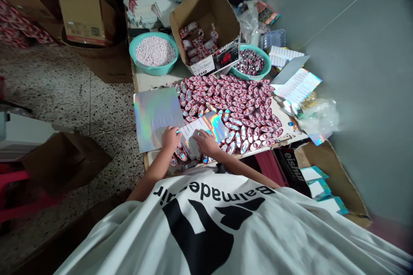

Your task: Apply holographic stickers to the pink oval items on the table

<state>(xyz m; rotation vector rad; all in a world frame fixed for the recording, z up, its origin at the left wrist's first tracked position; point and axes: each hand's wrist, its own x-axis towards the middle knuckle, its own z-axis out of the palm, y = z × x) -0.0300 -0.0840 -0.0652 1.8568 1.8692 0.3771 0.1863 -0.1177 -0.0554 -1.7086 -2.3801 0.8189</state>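
Observation:
My left hand (170,138) pinches the left edge of a holographic sticker sheet (206,126) at the table's near edge. My right hand (205,142) lies on the same sheet's lower part, fingers curled and pressing on it. The sheet rests over a large spread of small red-and-silver oval packets (238,103). A bigger plain holographic sheet (155,116) lies flat just left of my left hand.
A teal bowl of white pellets (154,53) and an open cardboard box of small red packets (206,30) stand further back. A second teal bowl (253,63) holds shiny pieces. More sticker sheets (298,86) and a plastic bag (319,116) lie right. Cardboard boxes (329,172) stand around the table.

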